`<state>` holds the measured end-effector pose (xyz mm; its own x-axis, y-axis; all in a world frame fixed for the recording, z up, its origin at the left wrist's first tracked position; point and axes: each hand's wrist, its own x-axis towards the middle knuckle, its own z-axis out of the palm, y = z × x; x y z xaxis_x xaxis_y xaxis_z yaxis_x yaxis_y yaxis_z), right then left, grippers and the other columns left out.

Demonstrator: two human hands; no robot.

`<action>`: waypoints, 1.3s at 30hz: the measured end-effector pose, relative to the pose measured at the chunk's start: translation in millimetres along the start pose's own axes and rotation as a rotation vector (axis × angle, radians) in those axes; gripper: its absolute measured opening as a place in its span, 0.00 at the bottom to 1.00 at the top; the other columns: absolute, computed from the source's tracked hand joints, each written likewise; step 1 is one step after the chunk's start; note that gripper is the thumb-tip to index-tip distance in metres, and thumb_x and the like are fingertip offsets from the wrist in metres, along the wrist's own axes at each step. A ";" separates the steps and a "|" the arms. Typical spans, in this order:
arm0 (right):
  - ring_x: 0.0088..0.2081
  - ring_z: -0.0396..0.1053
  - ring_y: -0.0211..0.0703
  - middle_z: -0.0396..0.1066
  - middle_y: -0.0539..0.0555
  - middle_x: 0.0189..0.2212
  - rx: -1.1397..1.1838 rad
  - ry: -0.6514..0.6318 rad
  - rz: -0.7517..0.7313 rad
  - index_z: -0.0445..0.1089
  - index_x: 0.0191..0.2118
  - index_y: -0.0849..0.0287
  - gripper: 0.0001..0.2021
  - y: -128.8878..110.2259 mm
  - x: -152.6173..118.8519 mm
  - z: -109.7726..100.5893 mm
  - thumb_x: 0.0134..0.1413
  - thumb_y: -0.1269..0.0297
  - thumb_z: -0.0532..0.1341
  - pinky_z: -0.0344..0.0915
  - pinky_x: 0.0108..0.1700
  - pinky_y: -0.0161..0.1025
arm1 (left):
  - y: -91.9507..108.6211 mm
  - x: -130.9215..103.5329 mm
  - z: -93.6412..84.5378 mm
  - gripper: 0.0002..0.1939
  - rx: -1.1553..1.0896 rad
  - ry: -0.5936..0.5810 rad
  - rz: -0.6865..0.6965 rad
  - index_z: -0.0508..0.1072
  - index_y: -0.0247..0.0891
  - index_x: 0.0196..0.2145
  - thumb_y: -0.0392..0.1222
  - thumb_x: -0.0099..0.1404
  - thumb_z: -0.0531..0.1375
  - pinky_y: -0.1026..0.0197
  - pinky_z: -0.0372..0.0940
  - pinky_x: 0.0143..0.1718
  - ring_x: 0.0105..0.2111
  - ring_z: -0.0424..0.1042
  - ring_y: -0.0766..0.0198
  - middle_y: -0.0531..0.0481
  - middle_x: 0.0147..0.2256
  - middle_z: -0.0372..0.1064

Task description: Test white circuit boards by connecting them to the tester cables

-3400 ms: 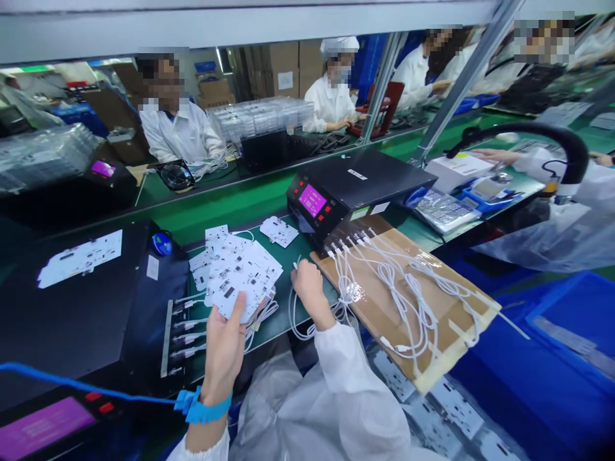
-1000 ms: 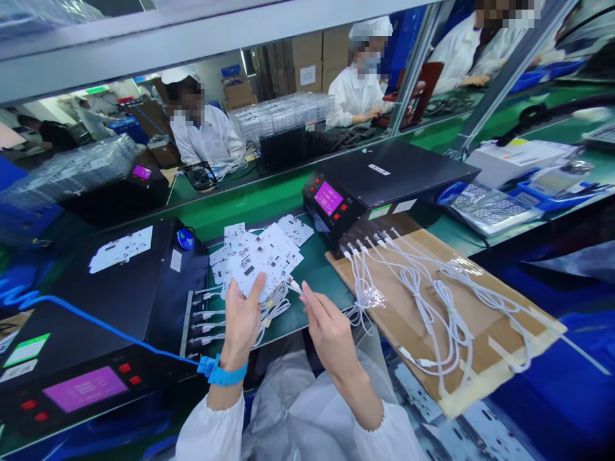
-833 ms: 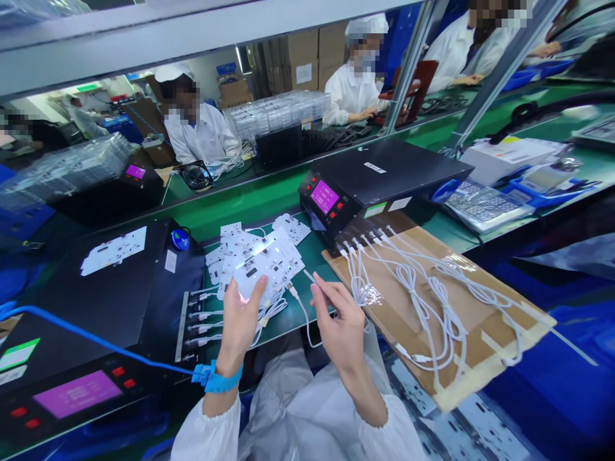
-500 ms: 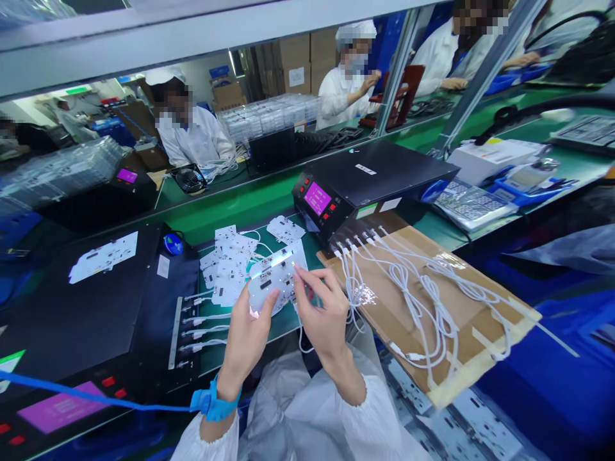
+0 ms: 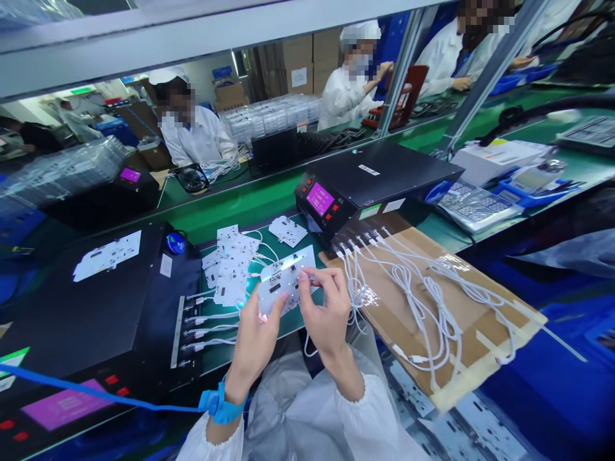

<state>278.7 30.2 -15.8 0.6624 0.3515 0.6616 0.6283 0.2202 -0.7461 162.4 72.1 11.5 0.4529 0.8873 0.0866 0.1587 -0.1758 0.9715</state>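
A white circuit board [image 5: 277, 288] with dark components is tilted up in front of me, a bright strip glowing along its upper edge. My left hand [image 5: 256, 330] grips its lower left part, thumb on the face. At the board's right side, my right hand [image 5: 327, 314] has thumb and forefinger pinched together against the face; whatever lies between the fingertips is hidden. Behind the held board, several similar boards [image 5: 234, 269] lie overlapping, with white cables [image 5: 218, 318] near them. Another single board [image 5: 288, 231] rests farther back.
On the left stands a black test box [image 5: 96, 314] with a loose board [image 5: 110, 255] on top. A second black box [image 5: 379, 179] has white cables [image 5: 403, 288] running over a cardboard sheet [image 5: 461, 378]. A blue strap [image 5: 225, 402] tethers my left wrist. Co-workers sit beyond a metal frame.
The board and both hands have shifted slightly right in view, and the board's angle has changed a little. My right fingertips stay pinched at its right side.
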 end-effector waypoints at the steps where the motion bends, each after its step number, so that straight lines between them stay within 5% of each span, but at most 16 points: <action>1: 0.34 0.71 0.35 0.69 0.51 0.36 -0.007 0.002 -0.003 0.76 0.44 0.57 0.05 0.4 -0.3 -0.1 0.67 0.72 0.63 0.74 0.38 0.37 | -0.9 0.0 0.2 0.20 0.004 0.000 0.001 0.74 0.46 0.60 0.50 0.73 0.63 0.58 0.69 0.62 0.63 0.72 0.57 0.51 0.60 0.75; 31: 0.34 0.71 0.36 0.69 0.51 0.36 0.012 0.003 -0.006 0.75 0.44 0.56 0.05 8.2 -2.1 1.0 0.69 0.69 0.61 0.72 0.39 0.37 | -2.7 -10.1 9.2 0.20 0.060 -0.080 0.081 0.71 0.53 0.63 0.50 0.76 0.59 0.61 0.70 0.58 0.61 0.72 0.60 0.51 0.63 0.71; 39: 0.35 0.71 0.39 0.74 0.53 0.36 0.035 -0.134 0.177 0.76 0.41 0.57 0.10 24.5 5.9 6.8 0.70 0.62 0.58 0.71 0.39 0.37 | -19.2 14.0 17.1 0.24 0.049 -0.041 0.057 0.71 0.40 0.62 0.51 0.73 0.62 0.53 0.68 0.63 0.61 0.72 0.53 0.42 0.60 0.73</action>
<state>295.2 43.8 -30.7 0.6992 0.5048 0.5062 0.4914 0.1750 -0.8532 180.7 80.6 -9.7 0.4975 0.8575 0.1311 0.1741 -0.2468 0.9533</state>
